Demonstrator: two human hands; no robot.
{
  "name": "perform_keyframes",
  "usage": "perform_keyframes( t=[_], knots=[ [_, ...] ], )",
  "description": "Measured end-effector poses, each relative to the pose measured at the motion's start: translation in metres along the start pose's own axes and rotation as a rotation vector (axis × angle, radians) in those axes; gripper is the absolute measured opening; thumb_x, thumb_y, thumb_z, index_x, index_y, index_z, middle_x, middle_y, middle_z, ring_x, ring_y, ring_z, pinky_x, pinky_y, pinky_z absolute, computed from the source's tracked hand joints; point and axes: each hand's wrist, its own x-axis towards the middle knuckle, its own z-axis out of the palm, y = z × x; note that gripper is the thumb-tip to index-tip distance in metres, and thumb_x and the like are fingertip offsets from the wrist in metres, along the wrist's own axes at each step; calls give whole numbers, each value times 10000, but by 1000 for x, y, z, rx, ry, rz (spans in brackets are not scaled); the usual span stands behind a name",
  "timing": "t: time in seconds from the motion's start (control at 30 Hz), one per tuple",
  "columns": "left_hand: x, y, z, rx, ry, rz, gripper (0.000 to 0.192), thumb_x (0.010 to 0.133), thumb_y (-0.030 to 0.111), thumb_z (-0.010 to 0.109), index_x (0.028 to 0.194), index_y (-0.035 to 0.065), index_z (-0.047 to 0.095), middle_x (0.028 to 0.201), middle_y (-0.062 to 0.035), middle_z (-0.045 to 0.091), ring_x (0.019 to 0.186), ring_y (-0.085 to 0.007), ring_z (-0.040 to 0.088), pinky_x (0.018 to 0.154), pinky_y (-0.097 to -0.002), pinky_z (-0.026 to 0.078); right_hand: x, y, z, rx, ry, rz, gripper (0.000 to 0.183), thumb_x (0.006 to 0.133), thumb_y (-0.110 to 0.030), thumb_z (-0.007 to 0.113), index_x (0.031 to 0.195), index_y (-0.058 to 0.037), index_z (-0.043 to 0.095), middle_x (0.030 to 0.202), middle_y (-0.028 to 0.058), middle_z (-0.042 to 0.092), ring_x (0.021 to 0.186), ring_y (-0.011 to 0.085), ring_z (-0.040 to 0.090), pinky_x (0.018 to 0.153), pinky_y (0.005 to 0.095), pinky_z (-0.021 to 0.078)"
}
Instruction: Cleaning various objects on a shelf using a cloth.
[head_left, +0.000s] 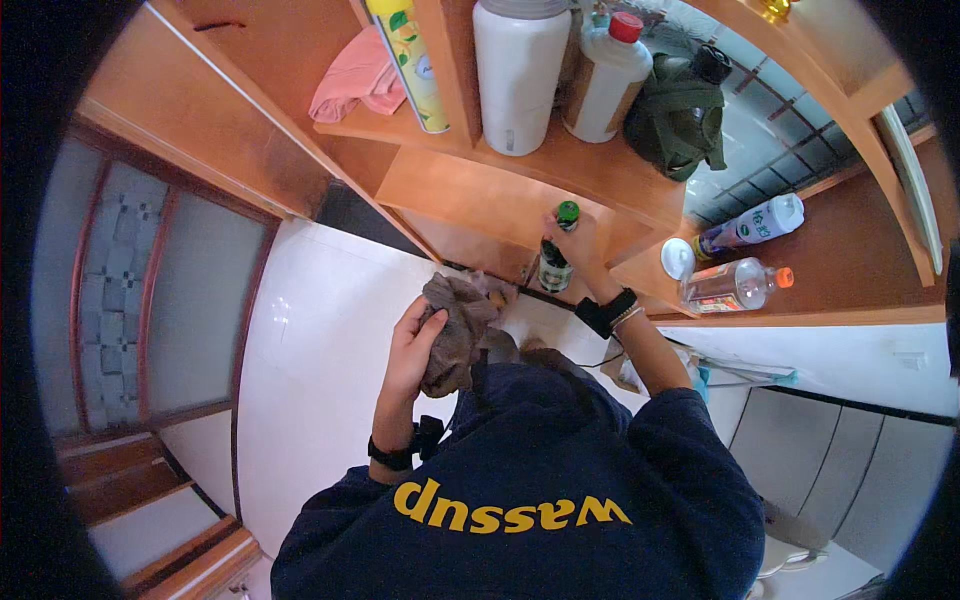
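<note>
A bunched brown-grey cloth is gripped in my left hand, in front of my chest. My right hand reaches to the lower shelf and holds a dark green glass bottle by its upper part. The bottle has a green cap and a pale label. It looks upright; whether its base rests on the wood cannot be told. My right fingers are partly hidden behind the bottle neck.
Above stand a large white bottle, a red-capped bottle, a dark green canteen, a yellow spray can and a pink cloth. On the right shelf lie a spray can and a clear orange-capped bottle.
</note>
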Motion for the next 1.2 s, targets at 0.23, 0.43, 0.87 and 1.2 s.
perform_keyframes(
  t=[0.23,0.43,0.87,1.2],
  knots=[
    [6,-6,-11,19,3,-35,307,862,97,447,1146,-17,435,1006,-122,557,835,-186,578,720,-302,493,14,9,-14,-17,57,-11,185,822,-137,549,687,-17,511,569,20,517,513,85,500,484,225,408],
    [9,-8,-11,-3,16,-25,236,856,87,470,1066,-17,492,957,-41,559,862,-105,523,756,-231,425,16,-4,-15,225,140,17,121,811,-66,544,712,-15,498,551,25,512,503,89,502,470,229,402],
    [10,-19,-4,52,-12,-42,275,857,95,454,1108,-18,467,980,-91,561,849,-160,552,745,-279,459,-2,5,-17,-135,56,-62,225,785,-216,575,684,-19,535,547,58,511,501,141,505,478,298,402],
    [16,-8,14,23,-101,-52,243,856,61,459,1082,-25,482,989,-48,557,914,-114,511,812,-243,405,-84,20,-29,-50,-134,81,282,753,-261,597,637,-18,517,522,90,484,480,184,478,481,329,388]
  ],
)
